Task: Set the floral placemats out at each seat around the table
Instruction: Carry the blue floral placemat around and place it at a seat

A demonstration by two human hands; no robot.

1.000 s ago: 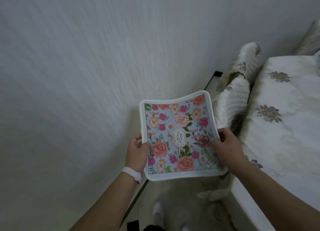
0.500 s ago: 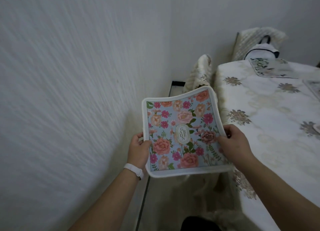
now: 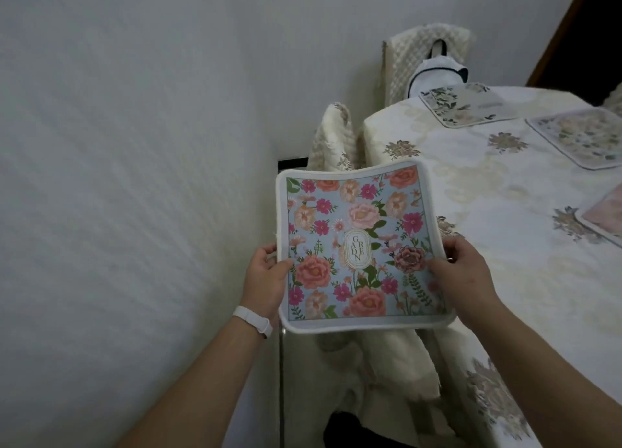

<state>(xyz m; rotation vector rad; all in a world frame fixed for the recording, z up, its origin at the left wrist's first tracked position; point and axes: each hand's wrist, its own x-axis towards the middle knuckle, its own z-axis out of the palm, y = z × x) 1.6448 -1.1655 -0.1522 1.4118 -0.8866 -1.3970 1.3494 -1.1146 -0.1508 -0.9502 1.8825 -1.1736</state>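
I hold a square floral placemat [image 3: 360,245], light blue with pink and orange flowers and a white border, flat in front of me. My left hand [image 3: 266,276] grips its left edge and my right hand [image 3: 461,272] grips its right edge. It hovers over the gap between the wall and the table [image 3: 505,195], which wears a cream cloth with flower motifs. On the table lie other placemats: a pale one [image 3: 468,106] at the far end, another [image 3: 582,138] at the right, and a pinkish corner [image 3: 606,215] at the frame's right edge.
A white wall [image 3: 134,178] runs close along my left. Chairs with cream quilted covers stand by the table: one [image 3: 333,138] beyond the mat, one [image 3: 424,64] at the far end, one [image 3: 380,370] below the mat. A dark doorway [image 3: 595,33] is at top right.
My view has swung right and up, bringing more of the table and its laid placemats into sight. The placemat stays in both hands, now nearer the table's corner.
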